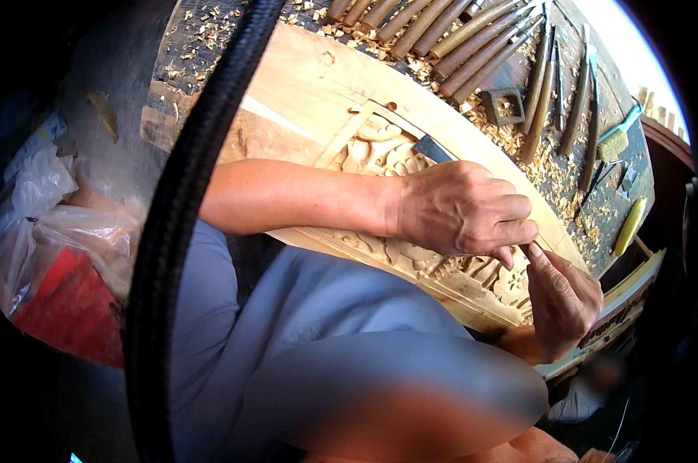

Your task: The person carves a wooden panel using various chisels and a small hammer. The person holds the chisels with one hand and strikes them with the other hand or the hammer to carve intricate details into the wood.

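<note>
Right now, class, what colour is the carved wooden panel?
Pale yellowish tan; the panel shows best in the head view.

Wooden-handled tools lie on a dark table strewn with wood shavings, near a small square box, a blue-handled brush and a yellowish object. At left, a clear plastic bag sits against something red.

Dark lettering, perhaps script, on the pale panel at right; nothing clearly readable
</note>
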The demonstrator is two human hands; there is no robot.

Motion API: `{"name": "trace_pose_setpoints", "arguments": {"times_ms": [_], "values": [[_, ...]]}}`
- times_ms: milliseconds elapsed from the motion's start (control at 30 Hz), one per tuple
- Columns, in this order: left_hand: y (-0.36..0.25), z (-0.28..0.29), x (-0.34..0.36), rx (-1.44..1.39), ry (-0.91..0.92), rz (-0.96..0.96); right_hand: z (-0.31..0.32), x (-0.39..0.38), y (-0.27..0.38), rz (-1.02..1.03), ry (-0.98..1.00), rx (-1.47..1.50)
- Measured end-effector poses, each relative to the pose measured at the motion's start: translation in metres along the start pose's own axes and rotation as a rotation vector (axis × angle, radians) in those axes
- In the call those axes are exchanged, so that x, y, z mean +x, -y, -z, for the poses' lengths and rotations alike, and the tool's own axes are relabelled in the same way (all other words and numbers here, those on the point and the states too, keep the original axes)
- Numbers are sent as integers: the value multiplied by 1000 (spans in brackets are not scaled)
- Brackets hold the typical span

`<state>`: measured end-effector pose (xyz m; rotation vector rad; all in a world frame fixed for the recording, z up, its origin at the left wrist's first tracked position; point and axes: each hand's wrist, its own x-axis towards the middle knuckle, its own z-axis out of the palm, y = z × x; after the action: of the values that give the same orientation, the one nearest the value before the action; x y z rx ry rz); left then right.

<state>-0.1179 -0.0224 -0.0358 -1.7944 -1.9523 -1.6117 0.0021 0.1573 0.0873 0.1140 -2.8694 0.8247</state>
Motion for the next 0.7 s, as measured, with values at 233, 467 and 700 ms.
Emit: {"name": "trace_pose_setpoints", "arguments": {"times_ms": [233, 467, 700], "values": [[-2, 4, 2, 6, -12, 38, -2, 1, 4, 13, 5, -34], [-4, 11, 3, 26, 16, 100, -9, 3, 5, 14, -15, -29], [-4, 14, -6, 124, -96, 227, -32, 7, -2, 39, -31, 39]]}}
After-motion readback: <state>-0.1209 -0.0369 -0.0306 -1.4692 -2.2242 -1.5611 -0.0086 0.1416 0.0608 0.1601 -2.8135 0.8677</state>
